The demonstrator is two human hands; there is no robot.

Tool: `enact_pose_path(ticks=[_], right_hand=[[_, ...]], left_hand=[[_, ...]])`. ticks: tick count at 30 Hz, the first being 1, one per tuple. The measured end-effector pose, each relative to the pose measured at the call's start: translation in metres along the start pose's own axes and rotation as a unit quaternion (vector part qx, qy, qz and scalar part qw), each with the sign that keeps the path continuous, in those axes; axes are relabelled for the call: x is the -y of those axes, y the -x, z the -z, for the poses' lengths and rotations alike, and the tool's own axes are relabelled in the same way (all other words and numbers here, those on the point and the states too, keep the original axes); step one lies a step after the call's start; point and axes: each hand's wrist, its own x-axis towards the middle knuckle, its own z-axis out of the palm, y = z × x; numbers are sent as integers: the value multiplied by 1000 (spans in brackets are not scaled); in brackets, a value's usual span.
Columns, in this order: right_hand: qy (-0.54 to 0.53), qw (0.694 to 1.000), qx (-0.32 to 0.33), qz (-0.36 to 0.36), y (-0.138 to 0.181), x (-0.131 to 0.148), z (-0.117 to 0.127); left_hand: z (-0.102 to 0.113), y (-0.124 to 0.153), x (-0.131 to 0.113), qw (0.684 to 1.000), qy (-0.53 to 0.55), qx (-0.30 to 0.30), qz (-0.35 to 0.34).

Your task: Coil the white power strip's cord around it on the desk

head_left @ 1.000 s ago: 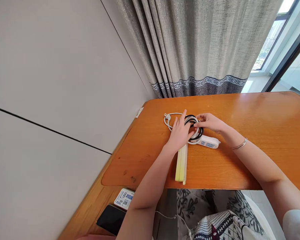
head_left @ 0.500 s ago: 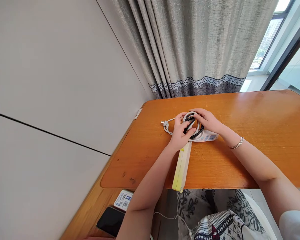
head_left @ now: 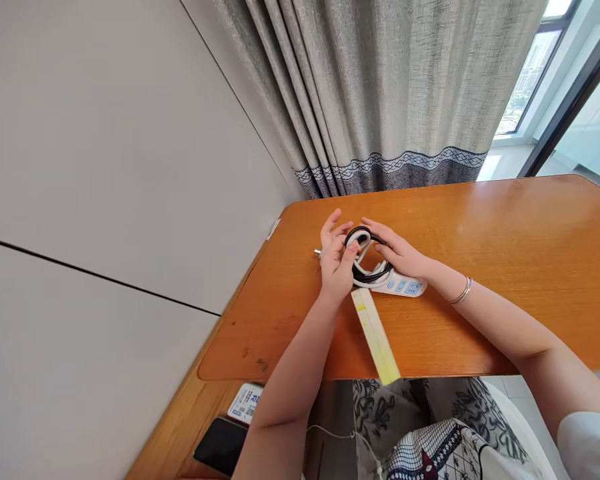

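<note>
Coil of smooth black and white cords, loosely round, above the tabletop between the two hands; its loops lie unevenly, leaving an open centre that faces up toward the viewer. Left hand: clamped on the coil's left side, thumb laid across the loops, two fingers extended clear of the cord and pointing away from the person. Right hand: curved about the far right side of the coil, fingers arched along its outer edge; whether it grips the cord or only rests against it cannot be told. A thin metallic bracelet circles the right wrist.

Strip: white, glossy, round-ended, with pale blue socket faces upward; long axis roughly crosswise, visible end pointing right and slightly toward the person, other end hidden by the coil. Bar: slender, straight-sided, cream shading to yellow; long axis slanting from just below the coil to the table's near edge, near end pointing toward the person and somewhat right. Metal prongs project left beyond the left hand. Tabletop: orange-brown, faintly grained, with rounded corners. Behind: curtain, grey, coarse-woven, hanging in vertical folds above a patterned band.
</note>
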Motion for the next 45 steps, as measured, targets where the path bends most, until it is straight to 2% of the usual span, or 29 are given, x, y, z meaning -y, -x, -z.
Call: enact_pose_path(ticks=[4, 7, 11, 14, 18, 21, 25, 27, 30, 33, 35, 38, 45], right_hand=[[127, 990, -19, 49, -3, 6, 4], [227, 970, -70, 51, -8, 13, 8], [317, 940, -118, 36, -9, 20, 14], [300, 947, -110, 37, -8, 22, 18], [237, 965, -111, 26, -9, 32, 25], [182, 980, -80, 16, -9, 42, 27], [114, 993, -23, 7, -9, 50, 26], [62, 998, 8, -14, -10, 52, 27], [-32, 995, 49, -79, -12, 58, 30], [-17, 989, 77, -126, -11, 67, 29], [57, 988, 69, -128, -9, 73, 24], [123, 987, 13, -103, -5, 77, 13], [102, 991, -92, -5, 2, 86, -4]], left_hand=[[2, -4, -2, 999, -19, 45, -20], [-1, -1, -4, 996, -30, 79, -19], [-9, 7, 1, 992, 60, 109, 8], [-12, 11, 7, 983, 118, 140, 24], [-10, 10, 7, 979, 86, 185, 13], [-4, 6, 4, 979, 51, 196, -13], [6, 2, 1, 966, 67, 249, -11], [8, 2, 0, 963, 74, 260, 4], [5, 6, -1, 969, 34, 244, 36], [1, 8, -2, 970, 3, 238, 44], [0, 6, -1, 968, 18, 248, 43], [3, 3, 0, 963, 79, 255, 32], [13, 1, -11, 958, 149, 240, 50]])
